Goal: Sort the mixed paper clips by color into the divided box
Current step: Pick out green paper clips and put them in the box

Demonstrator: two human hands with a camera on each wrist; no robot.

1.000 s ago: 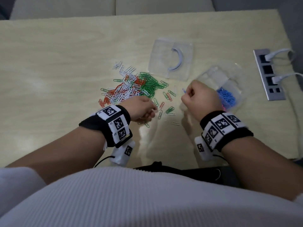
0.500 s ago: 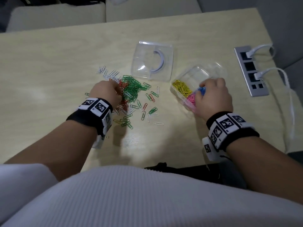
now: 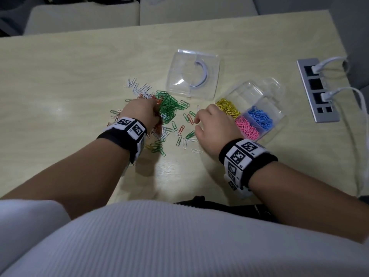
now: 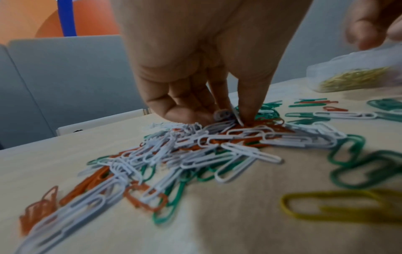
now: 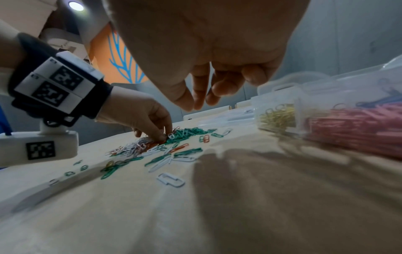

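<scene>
Item 1, mixed paper clips [image 3: 165, 114]: I am seeing them lying in a loose heap of green, white and orange at the table's [image 3: 60, 76] centre, thinning out toward 5 o'clock as scattered singles. One stray yellow clip [image 4: 339, 208] is lying at the near edge of the heap, seemingly still to be sorted.

Item 2, divided box [image 3: 277, 92]: it is sitting open at 3 o'clock from the heap, close to the right hand, I judge so that drops stay short. Yellow clips [image 3: 228, 108], pink clips [image 3: 248, 128] and blue clips [image 3: 260, 117] are each filling their own compartment; the far compartments are looking empty, likely waiting for green, white and orange.

Item 3, lid [image 3: 193, 73]: it is lying flat at 12 o'clock, beyond the heap, apart from the box, out of the working path.

Item 4, left hand [image 3: 139, 112]: I am watching it pressing down into the heap, fingertips [image 4: 249, 118] pinching at white clips amid the orange ones. Whether a clip is actually secured I cannot tell; blur is hiding it.

Item 5, right hand [image 3: 211, 126]: it is hovering between heap and box, fingers loosely curled and holding nothing, probably poised for the scattered singles below.

Item 6, power strip [image 3: 317, 90]: it is sitting at the table's 3 o'clock edge with two white cables [image 3: 339, 90] plugged in, well apart from the work.
</scene>
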